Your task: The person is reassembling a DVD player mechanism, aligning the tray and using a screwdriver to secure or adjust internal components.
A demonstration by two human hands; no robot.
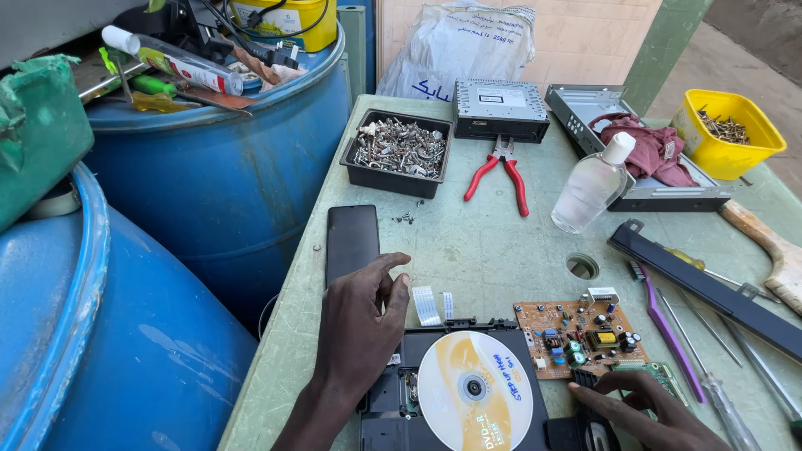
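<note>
Black disc drive point(393, 401), yellow-white disc point(474, 389) seated; left hand point(357, 326), right hand point(639, 409) fingers open, resting.

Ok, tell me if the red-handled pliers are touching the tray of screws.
Apart. The head view shows bare green tabletop between the pliers and the black tray.

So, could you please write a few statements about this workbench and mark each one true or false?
1. The left hand rests on the black disc drive tray beside the silver-and-yellow disc. True.
2. The red-handled pliers lie inside the black tray of metal screws. False: they lie on the green tabletop, to the right of that tray.
3. The right hand touches the edge of the brown circuit board. True.
4. The clear plastic bottle with a white cap lies flat. False: it stands tilted, leaning against the grey metal chassis.
5. The black phone lies face-down on a blue drum. False: it lies on the tabletop.
</note>
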